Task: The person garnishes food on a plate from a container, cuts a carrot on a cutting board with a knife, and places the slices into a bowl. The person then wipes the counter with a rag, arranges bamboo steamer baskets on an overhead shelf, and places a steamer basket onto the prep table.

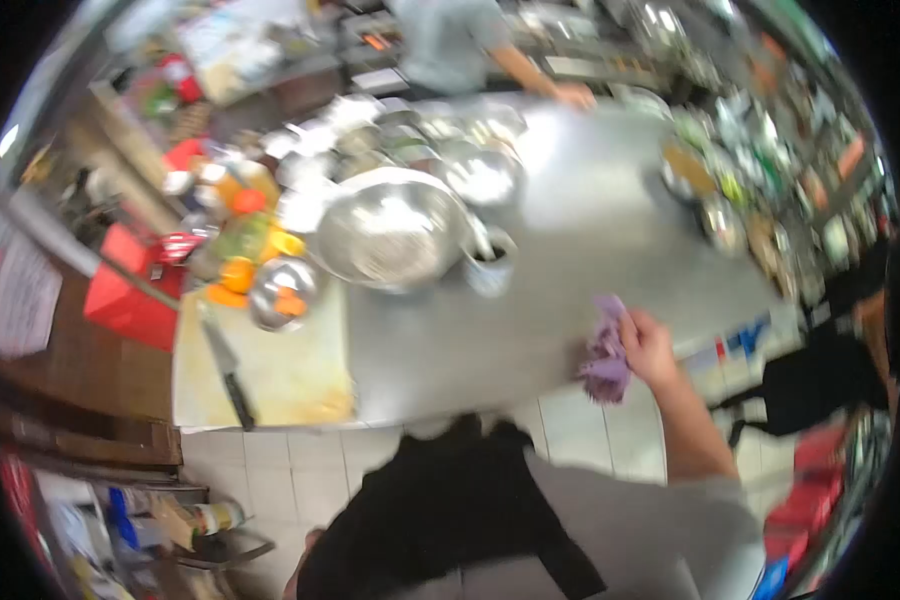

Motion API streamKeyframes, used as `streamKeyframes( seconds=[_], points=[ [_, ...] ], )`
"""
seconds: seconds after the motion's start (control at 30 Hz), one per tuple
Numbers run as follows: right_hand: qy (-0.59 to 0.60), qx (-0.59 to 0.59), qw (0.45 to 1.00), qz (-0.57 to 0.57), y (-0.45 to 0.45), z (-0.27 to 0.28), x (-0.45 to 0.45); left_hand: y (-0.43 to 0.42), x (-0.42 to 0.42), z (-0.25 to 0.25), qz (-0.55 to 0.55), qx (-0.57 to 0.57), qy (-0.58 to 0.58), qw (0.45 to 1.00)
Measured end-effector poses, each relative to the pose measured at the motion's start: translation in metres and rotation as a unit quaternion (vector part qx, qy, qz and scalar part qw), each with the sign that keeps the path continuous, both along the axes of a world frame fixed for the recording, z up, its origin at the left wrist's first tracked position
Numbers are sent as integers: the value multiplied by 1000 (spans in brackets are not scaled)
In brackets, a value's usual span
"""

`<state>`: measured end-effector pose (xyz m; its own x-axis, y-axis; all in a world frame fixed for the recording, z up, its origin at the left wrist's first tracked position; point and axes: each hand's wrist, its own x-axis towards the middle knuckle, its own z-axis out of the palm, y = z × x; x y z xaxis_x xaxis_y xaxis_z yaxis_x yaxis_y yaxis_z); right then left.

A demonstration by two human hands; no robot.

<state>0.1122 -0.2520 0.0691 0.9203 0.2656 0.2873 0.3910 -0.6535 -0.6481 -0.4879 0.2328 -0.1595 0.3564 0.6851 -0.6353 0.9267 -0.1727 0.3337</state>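
My right hand (648, 345) is closed on a crumpled purple cloth (606, 362), over the front right part of the steel table (450, 350). Only a small piece of skin, possibly my left hand (307, 565), shows at the bottom beside the black apron; its fingers cannot be made out. A cutting board (290, 370) lies at the table's front left, with a black-handled knife (232, 375) on it. Near the board's back edge is a small metal bowl (282, 292) with orange pieces. Behind, a large metal bowl (392, 232) stands beside a white cup (490, 270).
Across the table stands a person in grey (448, 45), one hand on its far edge. Bowls and containers crowd the back left, and packets and dishes line the right side. A red bin (130, 295) is at the left; a black bag-like item (810, 385) is at the right.
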Motion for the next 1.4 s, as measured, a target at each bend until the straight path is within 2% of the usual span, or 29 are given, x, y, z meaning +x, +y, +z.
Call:
streamKeyframes(
  seconds=[0.03,0.07,0.1,0.13,0.2,0.27,0.37,0.47,0.57,0.6,0.7,0.8,0.9,1.0,1.1,1.17,1.23,1.3,1.33,1.37,1.4],
  points=[
    [34,17,999,-28,14,7,6,3,-11,-7,7,1,-3,1000],
    [-113,-122,986,23,20,10,12,7,-21,-14,13,0,-9,1000],
    [-240,-189,951,42,29,8,14,12,-25,-20,18,1,-15,1000],
    [-155,-216,964,4,41,2,7,21,-28,-25,24,3,-22,999],
    [74,-265,961,26,62,-22,-1,41,-31,-32,32,3,-34,999],
    [-74,-291,952,-60,89,-48,-21,57,-36,-37,45,6,-57,997],
    [-21,-320,941,-108,126,-41,-40,82,-40,-32,55,11,-93,994],
    [-60,-297,948,-92,145,-55,-49,107,-46,-23,58,12,-117,991],
    [14,-294,953,-68,170,-49,-58,126,-50,-18,64,12,-131,989],
    [54,-303,949,-75,183,-32,-70,131,-51,-17,66,11,-134,989],
    [81,-341,934,-64,199,-25,-63,141,-54,-19,73,10,-140,987],
    [69,-348,935,-13,200,-16,-54,148,-59,-23,80,13,-139,987],
    [13,-350,936,-38,197,-37,-32,155,-70,-18,89,23,-135,987],
    [81,-286,953,-57,205,-31,-31,160,-86,-20,95,35,-139,985],
    [-48,-183,981,-49,202,-46,-41,173,-106,-29,53,73,-163,982],
    [-52,-141,986,-67,203,-48,-49,228,-95,-37,-167,210,-60,962],
    [-66,-122,986,-97,211,-54,-51,249,-89,-28,-125,114,50,984],
    [-90,-144,976,-138,213,-60,-49,272,-72,-21,-180,64,164,968],
    [-85,-144,977,-136,210,-68,-47,282,-65,-23,-224,51,199,953],
    [-80,-144,977,-137,208,-75,-38,276,-58,-12,-151,75,158,973],
    [-74,-146,977,-137,207,-79,-34,279,-39,-9,-151,40,196,968]
  ],
)
